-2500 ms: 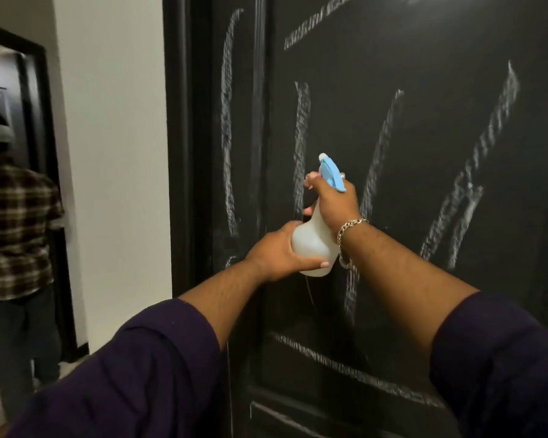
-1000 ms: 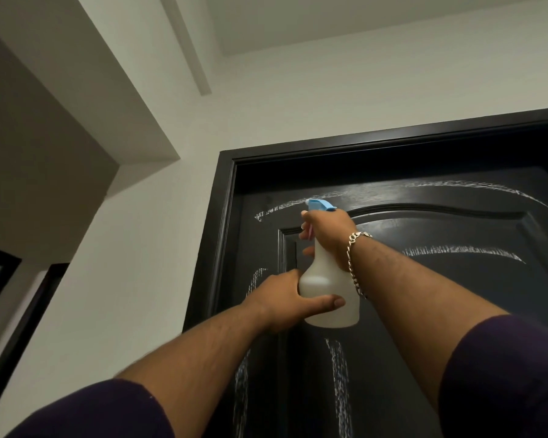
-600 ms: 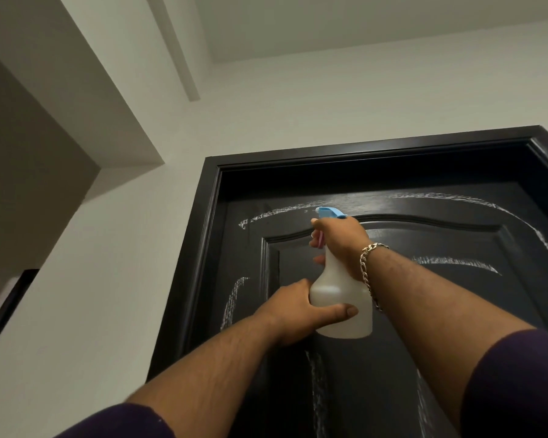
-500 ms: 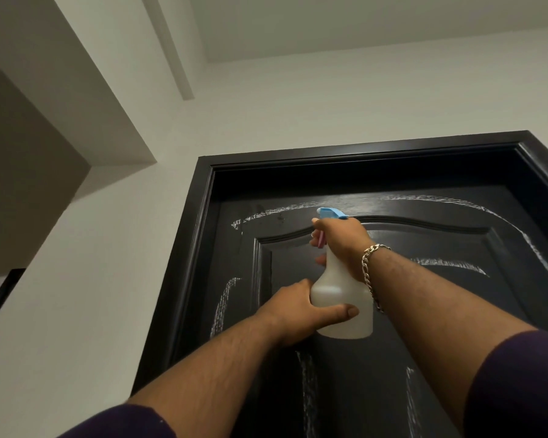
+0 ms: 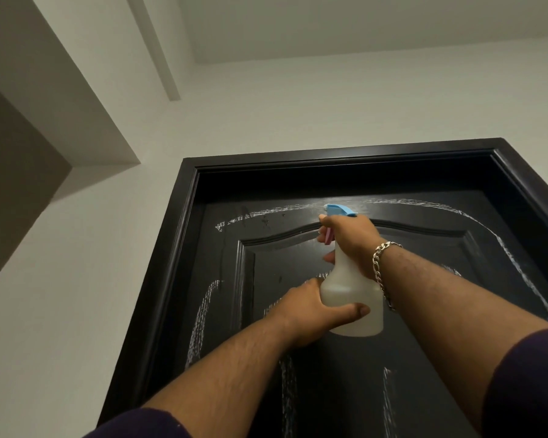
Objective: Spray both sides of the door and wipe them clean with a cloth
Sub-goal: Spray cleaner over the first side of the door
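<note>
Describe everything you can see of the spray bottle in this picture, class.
The spray bottle has a translucent white plastic body, a blue spray head and a pink trigger. It is held upright, close in front of the upper part of the black door. The right hand grips its neck, fingers at the trigger; the left hand holds its lower body. Its liquid level cannot be told.
</note>
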